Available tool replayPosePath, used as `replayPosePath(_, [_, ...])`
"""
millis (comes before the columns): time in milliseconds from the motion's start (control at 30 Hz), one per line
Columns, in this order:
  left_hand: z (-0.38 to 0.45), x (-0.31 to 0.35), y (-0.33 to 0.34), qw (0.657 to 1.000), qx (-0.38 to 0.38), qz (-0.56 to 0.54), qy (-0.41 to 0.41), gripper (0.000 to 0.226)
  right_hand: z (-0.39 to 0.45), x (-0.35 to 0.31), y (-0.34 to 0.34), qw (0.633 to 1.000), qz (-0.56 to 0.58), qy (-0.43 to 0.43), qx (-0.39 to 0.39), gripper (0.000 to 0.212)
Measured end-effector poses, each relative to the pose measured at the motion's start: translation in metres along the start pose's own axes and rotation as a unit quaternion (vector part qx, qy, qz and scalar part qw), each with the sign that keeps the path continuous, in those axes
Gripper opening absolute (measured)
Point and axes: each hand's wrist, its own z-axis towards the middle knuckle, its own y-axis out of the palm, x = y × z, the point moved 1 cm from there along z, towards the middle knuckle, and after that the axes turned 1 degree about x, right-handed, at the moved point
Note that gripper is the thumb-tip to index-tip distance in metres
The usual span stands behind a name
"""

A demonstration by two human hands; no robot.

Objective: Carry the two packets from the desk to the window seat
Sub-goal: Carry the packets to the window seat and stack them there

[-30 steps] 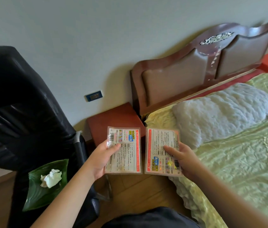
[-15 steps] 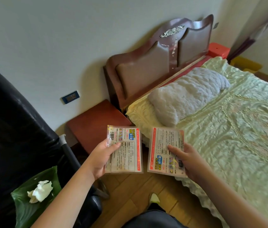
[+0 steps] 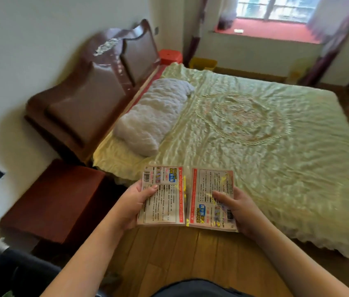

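Note:
I hold two flat printed packets side by side in front of me, above the wooden floor by the bed's near edge. My left hand [image 3: 134, 202] grips the left packet [image 3: 165, 202] by its left edge, thumb on top. My right hand [image 3: 236, 207] grips the right packet [image 3: 209, 189] by its right edge. Both packets show white text panels with red borders. The red window seat [image 3: 272, 32] lies at the far top of the view, under the window, beyond the bed.
A wide bed with a pale green cover [image 3: 265, 136] and a white pillow [image 3: 156, 116] fills the middle. Its dark wooden headboard [image 3: 92, 93] stands against the left wall. A red-brown nightstand [image 3: 55, 202] is at left, a black chair [image 3: 8, 273] at bottom left.
The view has swung right: the black chair has nearly left the frame, and the whole bed and the window seat have come into sight. Both hands still hold the packets.

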Motion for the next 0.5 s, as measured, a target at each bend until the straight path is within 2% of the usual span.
replayPosePath(33, [0.002, 0.0, 0.014, 1.0, -0.021, 0.0, -0.008, 0.023, -0.008, 0.002, -0.013, 1.0, 0.015, -0.005, 0.016, 0.04])
replayPosePath(167, [0.009, -0.004, 0.071, 0.996, -0.087, 0.021, -0.031, 0.018, -0.042, 0.012, -0.062, 0.995, 0.07, -0.02, 0.07, 0.027])
replayPosePath(333, [0.017, -0.024, 0.148, 0.985, -0.146, 0.07, -0.065, 0.021, -0.093, 0.032, -0.125, 0.987, 0.101, -0.042, 0.121, 0.046])
replayPosePath(500, [0.013, -0.056, 0.236, 0.965, -0.21, 0.124, -0.099, 0.022, -0.15, 0.059, -0.19, 0.97, 0.144, -0.057, 0.187, 0.045])
